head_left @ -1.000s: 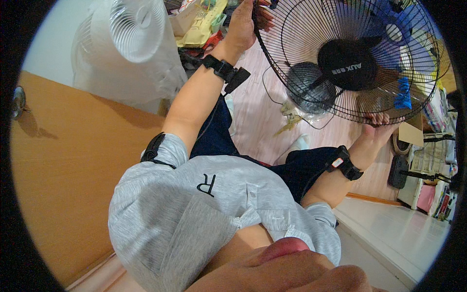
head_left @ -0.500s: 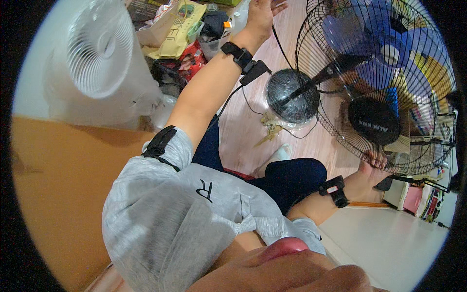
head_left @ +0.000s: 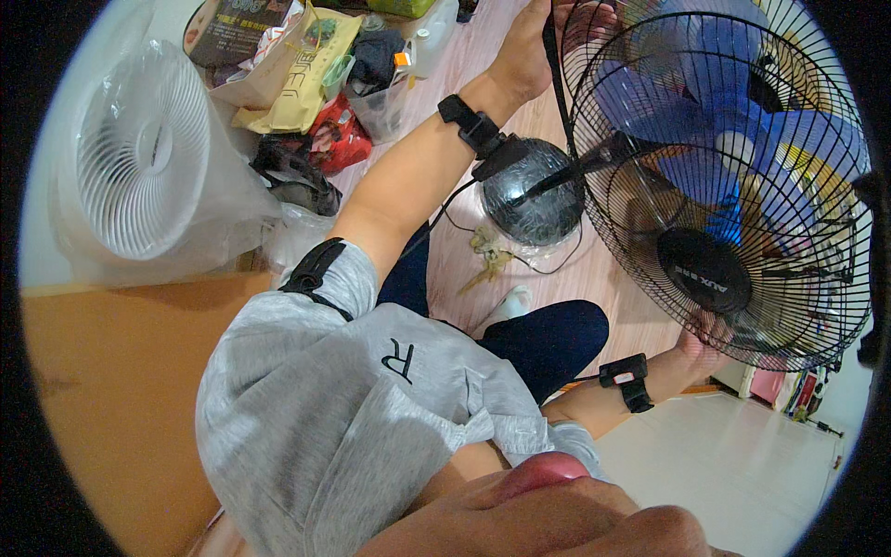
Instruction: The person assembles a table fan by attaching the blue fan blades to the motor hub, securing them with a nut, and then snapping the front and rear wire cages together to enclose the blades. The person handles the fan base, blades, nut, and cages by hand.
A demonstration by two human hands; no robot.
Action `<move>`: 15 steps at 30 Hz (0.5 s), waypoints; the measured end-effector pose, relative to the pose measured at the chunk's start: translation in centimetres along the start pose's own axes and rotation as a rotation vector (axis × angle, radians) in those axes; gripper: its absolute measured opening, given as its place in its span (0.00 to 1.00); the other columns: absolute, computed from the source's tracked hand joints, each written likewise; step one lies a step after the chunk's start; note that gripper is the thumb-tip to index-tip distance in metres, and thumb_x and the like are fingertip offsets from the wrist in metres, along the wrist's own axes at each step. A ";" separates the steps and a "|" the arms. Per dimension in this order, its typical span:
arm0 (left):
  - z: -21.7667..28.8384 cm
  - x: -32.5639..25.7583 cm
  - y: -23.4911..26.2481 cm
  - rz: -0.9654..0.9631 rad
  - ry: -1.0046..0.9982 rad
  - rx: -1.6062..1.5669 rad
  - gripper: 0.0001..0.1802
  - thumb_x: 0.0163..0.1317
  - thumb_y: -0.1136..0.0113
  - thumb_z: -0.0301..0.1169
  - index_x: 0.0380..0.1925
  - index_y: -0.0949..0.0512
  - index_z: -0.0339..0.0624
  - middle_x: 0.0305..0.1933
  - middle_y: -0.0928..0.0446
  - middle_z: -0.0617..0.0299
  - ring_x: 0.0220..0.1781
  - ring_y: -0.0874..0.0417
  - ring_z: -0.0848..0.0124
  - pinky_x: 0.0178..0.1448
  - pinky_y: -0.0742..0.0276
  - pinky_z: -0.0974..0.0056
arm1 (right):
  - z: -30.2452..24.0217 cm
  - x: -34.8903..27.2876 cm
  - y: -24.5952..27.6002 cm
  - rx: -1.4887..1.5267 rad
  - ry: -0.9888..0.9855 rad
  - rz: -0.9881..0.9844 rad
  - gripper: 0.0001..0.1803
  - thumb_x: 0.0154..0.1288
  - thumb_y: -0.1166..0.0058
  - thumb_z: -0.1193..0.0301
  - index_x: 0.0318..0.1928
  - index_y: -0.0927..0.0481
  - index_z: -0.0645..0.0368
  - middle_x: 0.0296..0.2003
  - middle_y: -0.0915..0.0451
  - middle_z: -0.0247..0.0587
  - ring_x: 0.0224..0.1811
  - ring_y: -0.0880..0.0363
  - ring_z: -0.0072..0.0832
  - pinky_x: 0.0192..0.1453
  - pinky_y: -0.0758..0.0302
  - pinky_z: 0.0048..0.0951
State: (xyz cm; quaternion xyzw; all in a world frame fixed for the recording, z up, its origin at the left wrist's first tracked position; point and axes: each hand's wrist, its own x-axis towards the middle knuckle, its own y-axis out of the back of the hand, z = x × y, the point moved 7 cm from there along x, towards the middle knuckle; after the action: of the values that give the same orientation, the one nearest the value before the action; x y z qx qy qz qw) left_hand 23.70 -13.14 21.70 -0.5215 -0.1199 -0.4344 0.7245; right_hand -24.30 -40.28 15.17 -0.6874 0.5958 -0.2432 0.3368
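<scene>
A black standing fan with a round wire grille and a dark round centre cap is to my right. Behind the wires show translucent blue blades and a pale hub. At the grille's far left edge, my left hand is closed on the rim, its fingers partly behind the wires. My right hand grips the near edge of the grille, fingers partly hidden by wires. The fan's plastic-wrapped round base stands on the floor, joined by a dark pole.
A white fan under clear plastic stands at the left, beside an orange-brown panel. Bags, a yellow package and a clear tub crowd the far left floor. A cable and crumpled scrap lie near the base.
My left hand has moved right, from beside the grille with fingers spread to closing on its rim. The right hand stays at the near edge. The grille and its cap have shifted slightly.
</scene>
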 end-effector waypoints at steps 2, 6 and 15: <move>-0.2 -0.4 -0.2 0.008 0.004 -0.023 0.30 0.81 0.60 0.54 0.65 0.27 0.42 0.64 0.22 0.52 0.69 0.23 0.56 0.75 0.29 0.49 | -0.7 1.0 0.2 0.017 0.001 -0.166 0.29 0.72 0.42 0.58 0.62 0.23 0.69 0.63 0.22 0.58 0.63 0.24 0.55 0.65 0.22 0.62; -0.8 -1.1 0.2 0.063 -0.018 -0.029 0.30 0.81 0.61 0.54 0.65 0.27 0.41 0.64 0.22 0.51 0.69 0.23 0.55 0.75 0.28 0.48 | -2.0 1.6 1.7 0.044 0.092 -0.044 0.30 0.71 0.42 0.56 0.61 0.22 0.69 0.62 0.21 0.55 0.62 0.23 0.52 0.64 0.21 0.57; -1.2 -2.5 0.0 0.203 -0.142 -0.081 0.32 0.82 0.62 0.54 0.64 0.27 0.37 0.63 0.20 0.53 0.68 0.22 0.58 0.74 0.30 0.52 | -2.3 0.9 2.2 0.099 0.076 0.082 0.27 0.68 0.42 0.56 0.55 0.20 0.68 0.57 0.20 0.56 0.58 0.21 0.50 0.58 0.19 0.58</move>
State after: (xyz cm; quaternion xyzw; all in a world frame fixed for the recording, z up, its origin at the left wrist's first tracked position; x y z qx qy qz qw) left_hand 21.87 -12.90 19.57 -0.5893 -0.0997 -0.3253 0.7328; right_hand -27.26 -41.67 14.97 -0.6350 0.6230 -0.2845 0.3573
